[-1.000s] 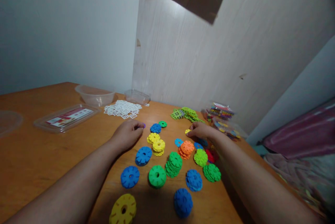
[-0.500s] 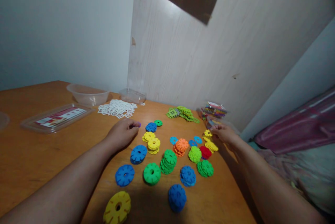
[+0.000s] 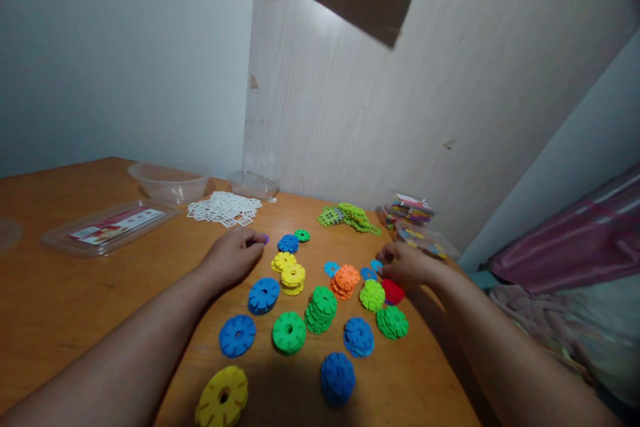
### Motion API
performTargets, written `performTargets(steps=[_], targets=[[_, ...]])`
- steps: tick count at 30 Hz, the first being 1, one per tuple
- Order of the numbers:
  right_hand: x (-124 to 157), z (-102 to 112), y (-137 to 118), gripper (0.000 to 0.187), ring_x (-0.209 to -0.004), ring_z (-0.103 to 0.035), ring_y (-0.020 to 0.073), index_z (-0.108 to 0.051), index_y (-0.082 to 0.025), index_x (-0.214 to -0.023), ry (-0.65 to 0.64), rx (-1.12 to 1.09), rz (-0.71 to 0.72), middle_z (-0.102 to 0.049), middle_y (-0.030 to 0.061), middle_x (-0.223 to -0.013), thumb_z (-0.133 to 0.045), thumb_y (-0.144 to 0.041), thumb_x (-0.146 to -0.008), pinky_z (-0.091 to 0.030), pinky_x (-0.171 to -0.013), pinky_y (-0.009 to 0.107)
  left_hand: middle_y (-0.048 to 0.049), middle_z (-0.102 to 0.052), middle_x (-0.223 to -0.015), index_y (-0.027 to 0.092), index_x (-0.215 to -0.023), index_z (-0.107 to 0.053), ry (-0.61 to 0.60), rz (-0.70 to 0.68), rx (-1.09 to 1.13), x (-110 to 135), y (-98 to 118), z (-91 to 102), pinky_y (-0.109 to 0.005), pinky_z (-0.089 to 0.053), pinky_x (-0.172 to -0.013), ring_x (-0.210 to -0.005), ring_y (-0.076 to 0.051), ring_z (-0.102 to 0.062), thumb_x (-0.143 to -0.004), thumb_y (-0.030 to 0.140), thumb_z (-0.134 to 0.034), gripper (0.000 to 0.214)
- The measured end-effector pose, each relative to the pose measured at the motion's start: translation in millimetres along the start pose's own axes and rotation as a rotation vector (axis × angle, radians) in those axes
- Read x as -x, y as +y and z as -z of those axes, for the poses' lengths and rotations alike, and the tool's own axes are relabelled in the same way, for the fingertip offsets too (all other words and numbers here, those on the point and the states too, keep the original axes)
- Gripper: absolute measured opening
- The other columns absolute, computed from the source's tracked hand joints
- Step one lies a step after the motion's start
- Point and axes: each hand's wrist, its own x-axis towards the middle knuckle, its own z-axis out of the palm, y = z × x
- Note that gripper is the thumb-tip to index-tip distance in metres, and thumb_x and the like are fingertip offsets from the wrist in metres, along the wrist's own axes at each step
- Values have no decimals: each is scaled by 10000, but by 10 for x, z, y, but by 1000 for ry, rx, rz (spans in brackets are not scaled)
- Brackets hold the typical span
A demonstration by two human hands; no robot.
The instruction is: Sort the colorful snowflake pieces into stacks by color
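My left hand (image 3: 235, 255) rests on the table with its fingers pinched on a purple notched disc (image 3: 266, 239), mostly hidden by the fingertips. Just right of it lie a blue stack (image 3: 288, 244) and a green disc (image 3: 302, 235) of the same slotted flower shape. My right hand (image 3: 404, 264) reaches in from the right, thumb and index finger closed at the edge of a light blue notched disc (image 3: 376, 266). Another blue disc (image 3: 369, 274) lies beside it. Below that hand are red discs (image 3: 393, 292); it hides the yellow discs behind it.
Nearer me stand orange (image 3: 345, 280), lime (image 3: 373, 295), green, blue and yellow stacks. White lattice pieces (image 3: 225, 208), a clear bowl (image 3: 170, 184) and a clear lid (image 3: 110, 227) are at the left. Green linked pieces (image 3: 349, 216) and packets (image 3: 410, 208) sit by the wall.
My right hand has moved left and slightly down, from the yellow discs to the light blue disc, now covering the yellow ones. My left hand stays put with the purple disc.
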Motion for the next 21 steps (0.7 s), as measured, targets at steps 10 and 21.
performTargets(steps=[10, 21], targets=[[-137, 58, -220, 243, -539, -538, 121, -583, -177, -715, -177, 39, -43, -607, -22, -612, -744, -136, -537, -354, -470, 203, -57, -723, -978, 190, -938, -730, 8, 22, 2, 7, -7, -29, -305, -488, -796, -935, -232, -647, -757, 374, -525, 331], [-184, 42, -701, 132, -577, -512, 114, -615, -165, -752, -129, -81, 38, -625, 13, -668, -620, -296, -742, -344, -490, 216, -51, -723, -909, 180, -887, -741, 1, 37, -22, 39, 89, -8, -287, -468, -746, -870, -215, -633, -758, 325, -514, 299]])
